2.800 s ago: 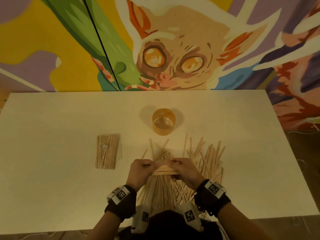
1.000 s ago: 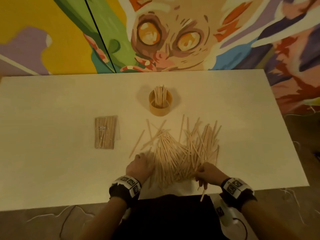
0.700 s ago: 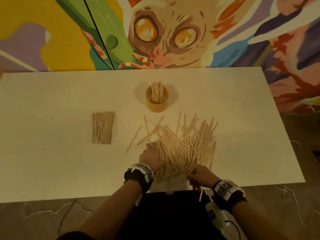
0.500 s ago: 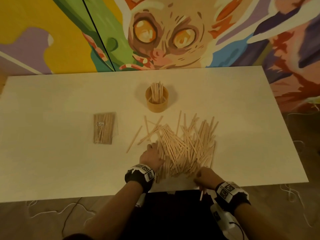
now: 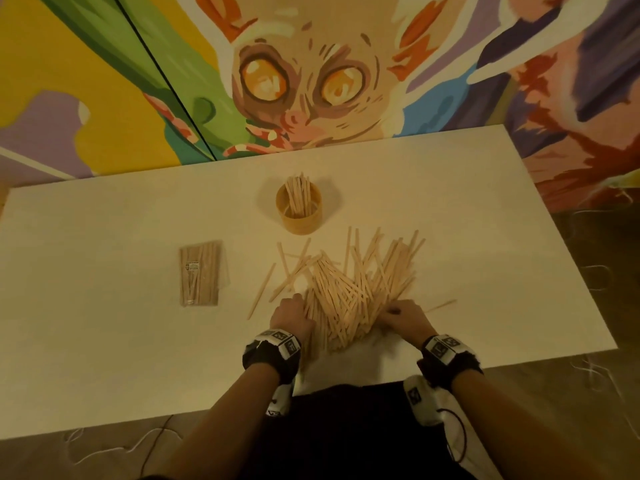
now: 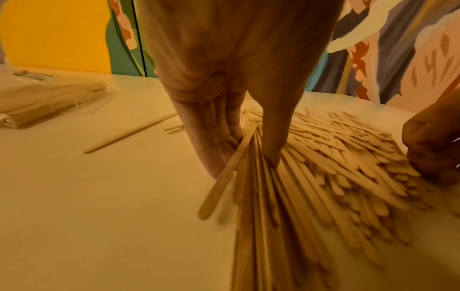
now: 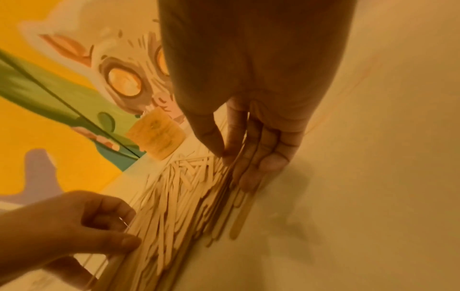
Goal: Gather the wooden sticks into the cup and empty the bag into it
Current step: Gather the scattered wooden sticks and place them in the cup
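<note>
A round wooden cup [image 5: 299,221] stands at mid-table with a bunch of sticks upright in it; the right wrist view also shows the cup [image 7: 155,135]. In front of it lies a big pile of wooden sticks [image 5: 353,292]. My left hand [image 5: 292,313] grips the pile's left edge, and the left wrist view shows this left hand [image 6: 246,163] with thumb and fingers pinching a bunch of sticks [image 6: 311,177]. My right hand [image 5: 401,315] holds the right edge, and the right wrist view shows the right hand [image 7: 231,161] with its thumb and fingers closed round the sticks [image 7: 174,196]. A clear bag [image 5: 201,271] of sticks lies flat at the left.
Loose sticks lie apart from the pile: one [image 5: 261,291] to its left, one [image 5: 441,305] right of my right hand. The white table [image 5: 104,341] ends just behind my wrists. A painted wall [image 5: 311,81] rises behind the table's far edge.
The cup, empty 2.8 s ago, now holds sticks. My right hand moved from the table's near edge up onto the pile's right side. The left hand stayed at the left edge.
</note>
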Motion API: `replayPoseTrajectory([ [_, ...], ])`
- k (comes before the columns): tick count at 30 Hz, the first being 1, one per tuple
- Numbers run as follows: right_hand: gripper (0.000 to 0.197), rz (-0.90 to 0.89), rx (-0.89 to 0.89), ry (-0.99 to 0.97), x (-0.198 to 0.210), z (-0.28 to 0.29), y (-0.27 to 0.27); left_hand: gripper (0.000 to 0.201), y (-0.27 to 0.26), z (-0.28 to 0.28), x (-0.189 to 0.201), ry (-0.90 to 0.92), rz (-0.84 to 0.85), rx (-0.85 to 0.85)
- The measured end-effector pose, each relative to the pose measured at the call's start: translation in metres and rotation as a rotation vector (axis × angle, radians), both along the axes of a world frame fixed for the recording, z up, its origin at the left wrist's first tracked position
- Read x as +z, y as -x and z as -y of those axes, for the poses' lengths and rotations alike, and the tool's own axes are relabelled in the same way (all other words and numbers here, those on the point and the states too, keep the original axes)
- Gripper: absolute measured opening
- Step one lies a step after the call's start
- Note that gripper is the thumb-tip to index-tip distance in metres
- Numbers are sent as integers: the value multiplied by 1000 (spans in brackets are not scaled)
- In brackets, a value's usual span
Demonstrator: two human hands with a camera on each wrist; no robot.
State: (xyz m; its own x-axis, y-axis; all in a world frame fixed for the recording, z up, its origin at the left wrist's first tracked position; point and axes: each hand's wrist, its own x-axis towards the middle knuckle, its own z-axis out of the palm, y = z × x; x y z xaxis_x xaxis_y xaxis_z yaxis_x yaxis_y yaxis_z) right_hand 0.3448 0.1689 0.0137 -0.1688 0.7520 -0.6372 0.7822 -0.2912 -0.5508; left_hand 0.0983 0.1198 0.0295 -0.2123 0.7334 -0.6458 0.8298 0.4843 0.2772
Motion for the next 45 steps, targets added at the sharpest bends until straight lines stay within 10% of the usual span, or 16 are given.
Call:
replayPoseTrajectory([
  [21,19,-259,-71,116,21,23,0,32,48,28,2,2,148,70],
  [34,22,-437,-53,144,56,8,92,20,64,60,32,52,663,273],
  [45,24,-442,70,110,62,9,118,23,21,27,55,-76,519,-77],
])
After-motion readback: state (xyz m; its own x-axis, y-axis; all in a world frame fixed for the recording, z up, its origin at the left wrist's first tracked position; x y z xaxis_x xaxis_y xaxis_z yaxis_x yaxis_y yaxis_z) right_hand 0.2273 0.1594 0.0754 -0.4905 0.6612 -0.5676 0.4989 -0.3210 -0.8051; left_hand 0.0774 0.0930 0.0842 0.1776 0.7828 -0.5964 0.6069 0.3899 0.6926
